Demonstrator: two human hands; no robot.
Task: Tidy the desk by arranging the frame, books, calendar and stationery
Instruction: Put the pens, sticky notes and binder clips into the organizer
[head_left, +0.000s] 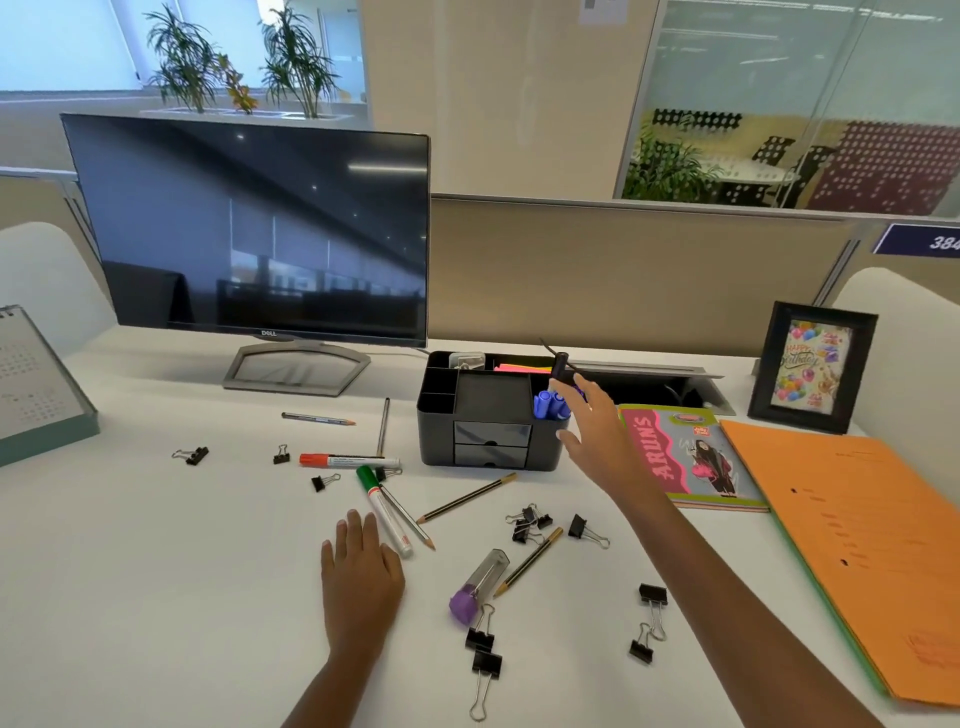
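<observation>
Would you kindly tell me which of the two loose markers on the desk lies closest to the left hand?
The green-capped marker: it ends just beside the left hand, while the red-capped marker lies farther back.

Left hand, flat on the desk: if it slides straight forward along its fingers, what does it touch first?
Most likely the green-capped marker, lying just past the fingertips of the left hand. A pencil lies beside that marker, slightly further on.

One head-worn camera looks forward and down across the white counter (156, 571), close above it, facing the monitor (249, 228) and partition behind.
</observation>
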